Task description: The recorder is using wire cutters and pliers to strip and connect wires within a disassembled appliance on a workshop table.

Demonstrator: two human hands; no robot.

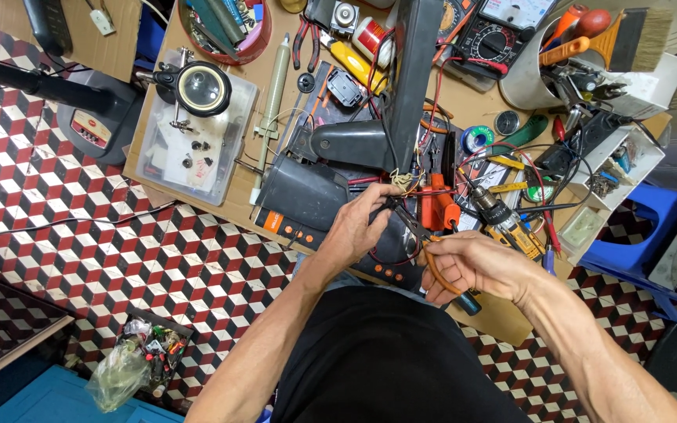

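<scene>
My left hand (358,223) pinches a small bundle of wires (398,180) that comes out of a dark grey appliance housing (307,192) on the low workbench. My right hand (476,266) is closed around the brown handles of a pair of pliers (432,254). The pliers' dark jaws point up and left and meet the wires at my left fingertips. A long black arm of the appliance (410,74) runs upward from the housing. Red and black leads (385,254) loop below my hands.
The wooden bench (221,168) is crowded: a magnifier on a clear box (201,90), a yellow cordless drill (511,223), orange-handled tools (439,205), multimeters (495,31), a brush in a pot (628,35). A patterned tile floor (119,235) lies at the left, with a bag of parts (131,360) and a blue stool (636,235).
</scene>
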